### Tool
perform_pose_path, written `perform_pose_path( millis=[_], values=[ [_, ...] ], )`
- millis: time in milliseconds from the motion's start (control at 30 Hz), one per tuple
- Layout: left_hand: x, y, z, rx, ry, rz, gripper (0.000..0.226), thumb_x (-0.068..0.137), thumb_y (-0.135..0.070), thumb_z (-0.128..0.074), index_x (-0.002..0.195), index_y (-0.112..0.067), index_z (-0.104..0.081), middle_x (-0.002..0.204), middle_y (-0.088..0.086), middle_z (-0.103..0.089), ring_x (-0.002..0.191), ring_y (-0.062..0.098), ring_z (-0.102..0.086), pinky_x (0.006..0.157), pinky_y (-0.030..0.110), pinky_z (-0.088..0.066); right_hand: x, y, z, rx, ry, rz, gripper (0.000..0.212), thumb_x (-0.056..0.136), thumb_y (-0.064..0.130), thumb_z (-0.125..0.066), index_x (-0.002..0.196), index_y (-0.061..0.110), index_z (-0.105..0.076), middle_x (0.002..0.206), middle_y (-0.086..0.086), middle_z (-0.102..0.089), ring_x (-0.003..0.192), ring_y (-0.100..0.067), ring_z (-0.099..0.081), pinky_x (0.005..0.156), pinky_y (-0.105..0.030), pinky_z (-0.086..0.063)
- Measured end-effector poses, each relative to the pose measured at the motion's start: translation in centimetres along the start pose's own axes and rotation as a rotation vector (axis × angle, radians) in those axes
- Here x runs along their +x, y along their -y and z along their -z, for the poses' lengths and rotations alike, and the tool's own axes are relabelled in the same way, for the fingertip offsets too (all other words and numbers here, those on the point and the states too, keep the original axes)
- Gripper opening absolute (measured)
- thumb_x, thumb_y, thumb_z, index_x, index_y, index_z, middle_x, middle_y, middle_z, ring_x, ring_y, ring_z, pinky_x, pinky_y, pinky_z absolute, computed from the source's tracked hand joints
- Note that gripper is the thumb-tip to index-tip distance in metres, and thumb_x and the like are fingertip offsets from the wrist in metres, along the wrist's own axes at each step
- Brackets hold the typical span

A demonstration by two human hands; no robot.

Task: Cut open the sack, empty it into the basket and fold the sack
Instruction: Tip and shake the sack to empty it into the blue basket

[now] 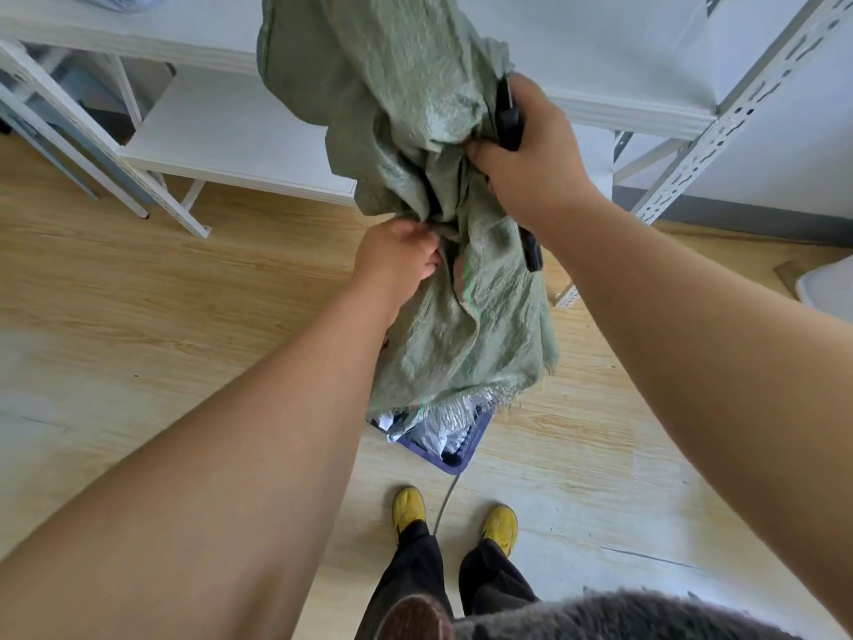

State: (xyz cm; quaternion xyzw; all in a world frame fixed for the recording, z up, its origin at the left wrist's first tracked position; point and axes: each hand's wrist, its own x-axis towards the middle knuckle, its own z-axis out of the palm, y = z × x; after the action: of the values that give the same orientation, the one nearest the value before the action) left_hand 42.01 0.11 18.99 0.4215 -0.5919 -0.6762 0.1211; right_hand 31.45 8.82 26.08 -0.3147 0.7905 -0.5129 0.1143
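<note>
A crumpled green woven sack [415, 145] hangs upside down in the middle of the view, its frayed open end low over a blue basket [466, 450]. Silvery packets [443, 422] lie in the basket under the sack's mouth. My left hand [397, 258] grips a bunch of sack fabric at mid-height. My right hand [531, 150] grips the sack higher up, together with a black-handled cutting tool [507, 115] whose dark end [531, 251] shows below my wrist. The sack hides most of the basket.
White metal shelving [221, 140] stands behind the sack, with a slotted upright [720, 127] at the right. The floor is light wood [138, 316]. My feet in yellow shoes [408, 505] stand just behind the basket, and a thin cord [443, 501] runs between them.
</note>
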Motion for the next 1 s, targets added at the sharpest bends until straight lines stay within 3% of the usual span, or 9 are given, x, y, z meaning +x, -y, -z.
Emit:
perform_pose_path(
  millis=[67,200,367,533,600,700,767,900,1000],
  values=[
    [0.0,-0.9,0.1,-0.124,-0.062,0.024,0.016,0.095,-0.004,-0.054,0.081,-0.008,-0.059,0.084,0.008,-0.066,0.083,0.017,-0.067,0.08,0.022,-0.057,-0.1,0.8,-0.1,0.002,-0.01,0.02,0.031,0.079,0.006,-0.056,0.11,0.009,-0.057,0.099,-0.005,-0.068,0.096,-0.027,-0.061,0.085,-0.044,-0.052],
    [-0.2,-1.3,0.2,-0.275,-0.021,-0.003,0.013,0.093,0.0,-0.052,0.088,-0.007,-0.062,0.101,0.017,-0.068,0.097,0.022,-0.067,0.09,0.029,-0.055,-0.2,2.1,-0.1,0.034,-0.018,0.068,0.034,0.079,0.006,-0.056,0.112,0.012,-0.059,0.102,-0.001,-0.068,0.099,-0.023,-0.061,0.088,-0.042,-0.051],
    [-1.1,-5.7,-1.2,-0.184,0.105,-0.278,0.021,0.089,0.007,-0.053,0.094,-0.013,-0.057,0.092,0.001,-0.065,0.088,0.012,-0.063,0.085,0.027,-0.051,1.1,5.1,0.2,0.016,-0.082,0.216,0.038,0.073,0.011,-0.054,0.11,0.002,-0.058,0.098,-0.008,-0.066,0.097,-0.028,-0.06,0.086,-0.04,-0.051],
    [-1.3,-9.1,-1.6,-0.148,0.112,-0.422,0.044,0.075,-0.005,-0.07,0.117,-0.011,-0.055,0.114,0.01,-0.069,0.109,0.025,-0.065,0.096,0.046,-0.051,2.7,7.9,1.1,0.004,-0.125,0.278,0.019,0.074,0.018,-0.057,0.081,0.032,-0.047,0.069,0.016,-0.052,0.073,-0.018,-0.058,0.07,-0.028,-0.052],
    [-1.6,-9.4,-1.5,-0.158,0.102,-0.427,0.053,0.075,-0.006,-0.073,0.123,-0.01,-0.051,0.116,0.011,-0.068,0.109,0.023,-0.065,0.095,0.044,-0.05,2.7,8.2,1.1,0.01,-0.128,0.295,0.018,0.075,0.02,-0.059,0.091,0.026,-0.056,0.076,0.013,-0.058,0.081,-0.018,-0.062,0.075,-0.029,-0.053],
    [-1.6,-9.2,-1.4,-0.17,0.12,-0.453,0.05,0.077,0.0,-0.072,0.121,-0.013,-0.05,0.114,0.01,-0.068,0.101,0.017,-0.066,0.083,0.034,-0.052,2.2,8.0,1.0,0.041,-0.116,0.306,0.042,0.077,0.018,-0.063,0.118,0.011,-0.059,0.097,0.007,-0.065,0.099,-0.017,-0.064,0.086,-0.033,-0.052],
    [-1.8,-9.2,-1.3,-0.167,0.111,-0.493,0.048,0.077,0.002,-0.071,0.116,-0.018,-0.051,0.115,0.012,-0.067,0.1,0.016,-0.064,0.081,0.031,-0.052,1.9,7.9,0.8,0.06,-0.084,0.293,0.043,0.078,0.018,-0.064,0.119,0.01,-0.059,0.095,0.007,-0.065,0.097,-0.017,-0.064,0.085,-0.035,-0.053],
    [-2.2,-9.8,-1.1,-0.148,0.02,-0.566,0.047,0.063,-0.014,-0.079,0.098,-0.03,-0.05,0.115,0.008,-0.065,0.11,0.017,-0.063,0.098,0.042,-0.051,2.0,7.9,1.0,0.114,-0.071,0.284,0.027,0.079,0.021,-0.065,0.105,0.016,-0.058,0.079,0.012,-0.062,0.076,-0.012,-0.064,0.072,-0.03,-0.054],
    [-2.2,-10.9,-0.9,-0.062,-0.07,-0.611,0.06,0.057,-0.032,-0.079,0.11,-0.023,-0.051,0.12,0.01,-0.063,0.115,0.021,-0.061,0.097,0.046,-0.05,2.0,8.3,1.5,0.153,-0.093,0.286,0.02,0.08,0.024,-0.065,0.097,0.018,-0.056,0.068,0.018,-0.057,0.067,-0.002,-0.059,0.065,-0.02,-0.047]
  ],
)
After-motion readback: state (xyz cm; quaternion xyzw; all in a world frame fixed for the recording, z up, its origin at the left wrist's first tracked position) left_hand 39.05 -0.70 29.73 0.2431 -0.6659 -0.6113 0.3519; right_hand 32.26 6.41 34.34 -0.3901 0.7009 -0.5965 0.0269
